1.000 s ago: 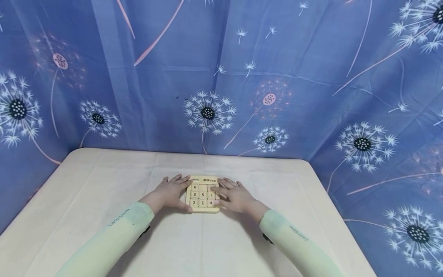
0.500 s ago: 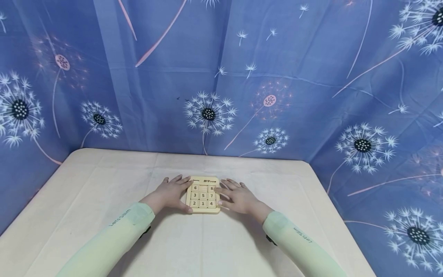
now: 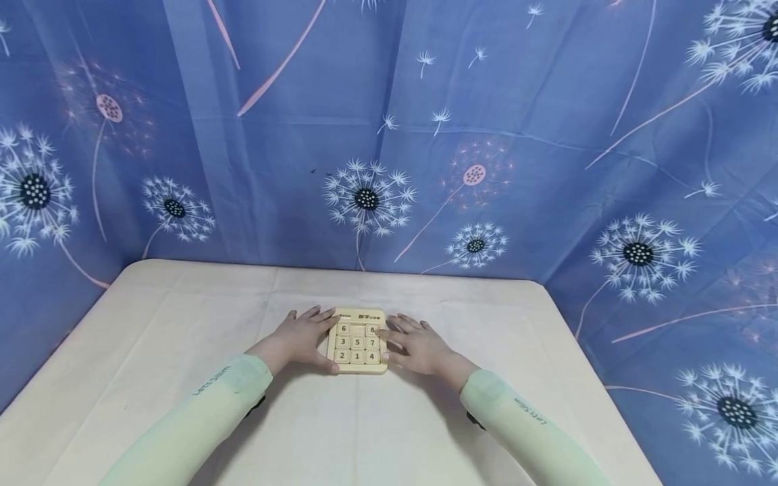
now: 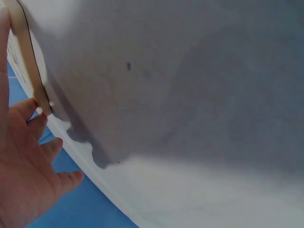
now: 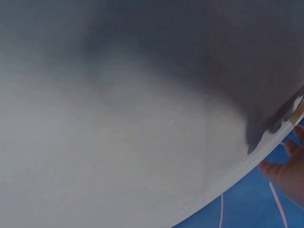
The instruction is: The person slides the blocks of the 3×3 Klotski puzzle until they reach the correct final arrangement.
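Observation:
A cream number slide puzzle (image 3: pixel 361 369) lies flat on the table. Its tiles read 6, gap, 8 on top, 3, 5, 7 in the middle and 2, 1, 4 at the bottom. My left hand (image 3: pixel 298 341) holds its left side, thumb at the near corner and index finger at the far corner. In the left wrist view the fingers (image 4: pixel 28 108) meet the end of the puzzle's edge. Along the right side lies my right hand (image 3: pixel 421 347), its index fingertip touching or just over the tile 8 (image 3: pixel 371 330) and its thumb by the frame near tile 4.
A pale cloth-covered table (image 3: pixel 486 317) surrounds the puzzle. Behind it and at both sides hangs a blue curtain (image 3: pixel 292 169) with dandelion prints. Both forearms wear light green sleeves (image 3: pixel 182 418).
My right hand has drawn back slightly to the right, so the 8 and 4 tiles show fully. It holds still over the last half second. My left hand stays in place.

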A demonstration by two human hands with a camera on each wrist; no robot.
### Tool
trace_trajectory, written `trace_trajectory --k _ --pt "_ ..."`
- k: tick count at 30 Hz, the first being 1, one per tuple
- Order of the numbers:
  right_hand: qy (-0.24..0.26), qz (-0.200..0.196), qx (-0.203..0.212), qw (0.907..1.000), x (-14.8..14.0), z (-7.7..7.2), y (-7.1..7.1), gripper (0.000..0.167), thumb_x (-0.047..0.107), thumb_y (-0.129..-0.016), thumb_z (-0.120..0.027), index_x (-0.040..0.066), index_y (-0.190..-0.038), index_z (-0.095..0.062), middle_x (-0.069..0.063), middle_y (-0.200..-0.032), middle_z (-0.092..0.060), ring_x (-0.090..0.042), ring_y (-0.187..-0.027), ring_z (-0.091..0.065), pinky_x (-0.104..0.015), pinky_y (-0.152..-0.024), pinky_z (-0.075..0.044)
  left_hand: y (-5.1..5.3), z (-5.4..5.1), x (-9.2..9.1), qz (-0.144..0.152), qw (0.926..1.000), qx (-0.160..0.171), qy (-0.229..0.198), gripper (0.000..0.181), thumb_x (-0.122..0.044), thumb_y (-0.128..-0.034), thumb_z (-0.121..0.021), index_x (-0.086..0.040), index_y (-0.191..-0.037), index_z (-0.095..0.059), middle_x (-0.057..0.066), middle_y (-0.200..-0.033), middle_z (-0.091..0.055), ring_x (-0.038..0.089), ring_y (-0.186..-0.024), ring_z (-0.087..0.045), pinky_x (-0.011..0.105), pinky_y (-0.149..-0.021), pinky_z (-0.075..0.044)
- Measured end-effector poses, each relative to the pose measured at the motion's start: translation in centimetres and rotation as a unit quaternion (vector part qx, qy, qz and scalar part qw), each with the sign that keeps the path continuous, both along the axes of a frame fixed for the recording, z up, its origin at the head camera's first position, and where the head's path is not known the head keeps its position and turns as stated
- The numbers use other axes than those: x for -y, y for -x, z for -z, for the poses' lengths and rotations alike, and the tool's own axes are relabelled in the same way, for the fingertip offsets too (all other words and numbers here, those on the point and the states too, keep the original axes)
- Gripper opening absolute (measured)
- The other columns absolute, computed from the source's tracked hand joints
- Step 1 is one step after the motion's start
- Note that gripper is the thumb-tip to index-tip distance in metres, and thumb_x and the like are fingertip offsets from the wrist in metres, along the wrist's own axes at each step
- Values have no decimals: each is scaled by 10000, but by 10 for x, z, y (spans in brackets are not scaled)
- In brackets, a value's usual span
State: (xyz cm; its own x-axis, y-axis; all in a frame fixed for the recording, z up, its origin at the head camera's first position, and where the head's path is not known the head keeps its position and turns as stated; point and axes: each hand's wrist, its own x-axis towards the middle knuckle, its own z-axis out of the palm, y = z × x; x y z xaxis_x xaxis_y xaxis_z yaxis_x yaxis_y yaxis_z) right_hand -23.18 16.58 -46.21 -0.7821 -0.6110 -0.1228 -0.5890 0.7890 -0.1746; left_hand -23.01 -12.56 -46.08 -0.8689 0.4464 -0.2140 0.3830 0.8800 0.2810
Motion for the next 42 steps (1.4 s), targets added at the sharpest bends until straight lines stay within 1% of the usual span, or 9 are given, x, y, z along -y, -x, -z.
trace_trajectory --k 10,19,24,28,36,42 --pt "72 17 59 10000 4 0 2 590 587 -1018 -490 306 -1537 -479 -103 -1696 -310 -364 -1579 -279 -714 -1206 -296 -1 -3 -1 34 10000 -48 -23 1126 -683 -728 -808 -92 -1586 -380 105 -1701 -294 416 -1579 -238 748 -1219 -216" --pt "-5 20 50 10000 6 1 5 581 595 -1017 -485 317 -1528 -490 -95 -1698 -307 -357 -1580 -281 -700 -1211 -302 -1 -2 0 27 10000 -50 -30 1129 -678 -723 -814 -91 -1585 -381 101 -1701 -295 414 -1579 -239 751 -1219 -209" --pt "45 -30 25 10000 5 2 5 576 572 -1018 -503 302 -1528 -494 -106 -1695 -309 -364 -1575 -290 -706 -1202 -312 0 0 1 18 10000 -38 -10 1129 -681 -725 -812 -94 -1586 -379 100 -1702 -295 412 -1581 -237 751 -1218 -212" --pt "39 -60 20 10000 5 3 5 573 556 -1021 -510 293 -1530 -491 -116 -1693 -310 -371 -1570 -296 -708 -1199 -315 -1 -2 0 14 10000 -12 -2 1127 -680 -730 -810 -95 -1589 -375 99 -1702 -294 409 -1582 -236 748 -1220 -213" --pt "-43 -8 102 9999 9 -1 3 580 582 -1027 -476 320 -1544 -466 -103 -1706 -281 -362 -1583 -269 -691 -1225 -285 -1 -4 0 -11 10000 -7 19 1121 -674 -731 -813 -96 -1588 -378 98 -1702 -298 407 -1581 -240 745 -1221 -217" --pt "-53 -33 99 9999 11 1 4 585 591 -1023 -477 326 -1545 -464 -95 -1703 -294 -360 -1584 -268 -690 -1223 -292 -2 -3 0 -20 10000 -2 38 1120 -674 -729 -815 -100 -1588 -379 98 -1702 -298 405 -1581 -244 741 -1222 -220"
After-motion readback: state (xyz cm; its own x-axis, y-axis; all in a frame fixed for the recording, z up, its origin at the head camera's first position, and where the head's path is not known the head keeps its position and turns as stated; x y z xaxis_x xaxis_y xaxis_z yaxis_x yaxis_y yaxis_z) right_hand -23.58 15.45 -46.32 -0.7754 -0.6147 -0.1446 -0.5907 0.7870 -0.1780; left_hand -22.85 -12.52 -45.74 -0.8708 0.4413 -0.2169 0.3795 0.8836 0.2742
